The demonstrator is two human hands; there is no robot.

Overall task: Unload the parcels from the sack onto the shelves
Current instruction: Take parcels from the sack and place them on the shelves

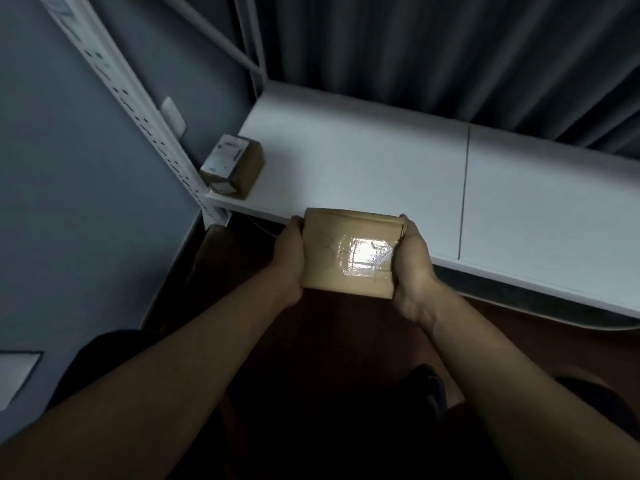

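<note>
Between both hands point(287, 261) point(414, 268), parcel point(346, 254) label glares unreadable (fingers hidden).

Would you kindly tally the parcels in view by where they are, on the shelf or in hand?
On the white shelf: 1, the small cardboard box at its left end.
In hand: 1, the brown parcel held between the left hand and right hand.
Total: 2 parcels.

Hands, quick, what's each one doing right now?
Left hand: grips the left side of the brown parcel.
Right hand: grips the parcel's right side.
</note>
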